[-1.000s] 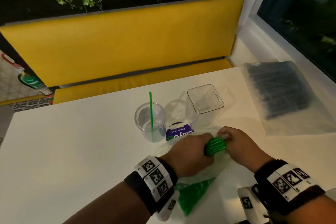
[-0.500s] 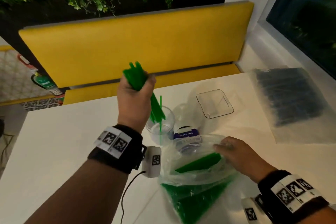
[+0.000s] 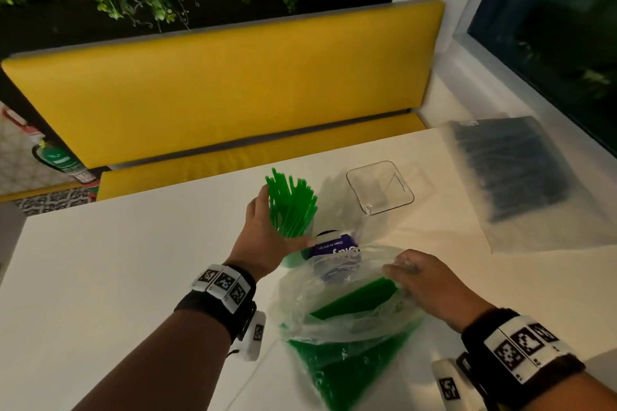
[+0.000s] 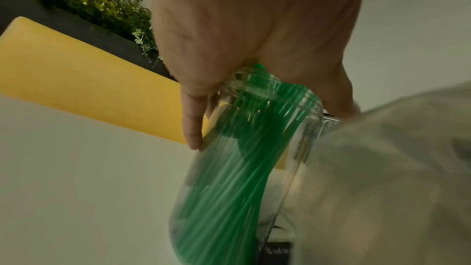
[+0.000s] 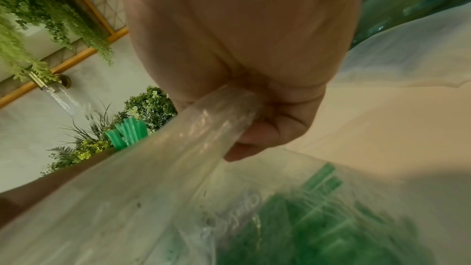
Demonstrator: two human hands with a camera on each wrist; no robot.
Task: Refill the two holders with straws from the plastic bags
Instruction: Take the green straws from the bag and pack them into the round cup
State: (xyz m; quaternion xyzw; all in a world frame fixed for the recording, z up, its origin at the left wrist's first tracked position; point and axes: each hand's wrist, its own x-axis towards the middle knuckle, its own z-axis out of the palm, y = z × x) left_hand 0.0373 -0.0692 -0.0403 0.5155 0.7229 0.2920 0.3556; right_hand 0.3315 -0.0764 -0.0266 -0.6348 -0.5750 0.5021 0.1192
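Both hands work near the middle of the white desk. The left hand reaches forward with fingers straight and thumb spread, cupped loosely round a bunch of green straws without clamping it. Those straws stand in the round clear holder, their long axis near upright, fanning out at the top and leaning slightly away from the person — the wrist view shows the stems running down inside the clear wall. The right hand has its fingers curled on the mouth of the clear plastic bag, pinching the rim and holding it open. Inside that bag lies a thick stack of green straws, long axis slanting from near the person up toward the right hand. Beyond, a square clear holder stands on the desk — well to its right lies a frosted bag of dark straws.
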